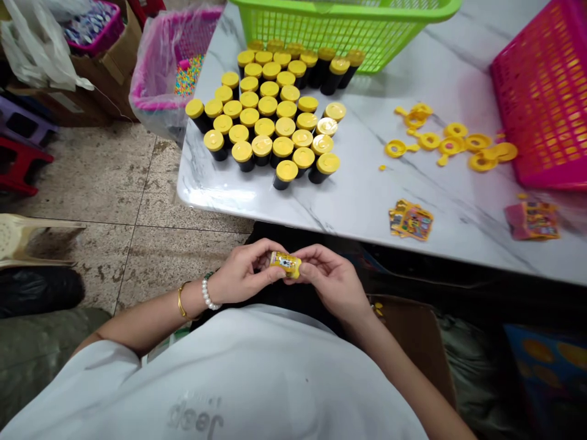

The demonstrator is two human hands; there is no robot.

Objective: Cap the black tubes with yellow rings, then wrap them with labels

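Note:
A small yellow printed packet (285, 263) is pinched between both hands, held over my lap below the table edge. My left hand (242, 272) grips its left end with curled fingers; a pearl bracelet and a gold bangle circle that wrist. My right hand (331, 281) closes on its right end. On the white marble table (367, 201) stand several black tubes with yellow caps (275, 116) in a tight cluster. Loose yellow caps (452, 143) lie scattered to the right. A small stack of printed packets (411, 220) rests near the front edge.
A green basket (343, 24) sits at the table's back, a pink basket (543, 91) at the right, with more packets (532, 219) below it. Left of the table stands a plastic-lined pink bin of coloured candies (172, 61). Cardboard boxes and stools stand on the tiled floor.

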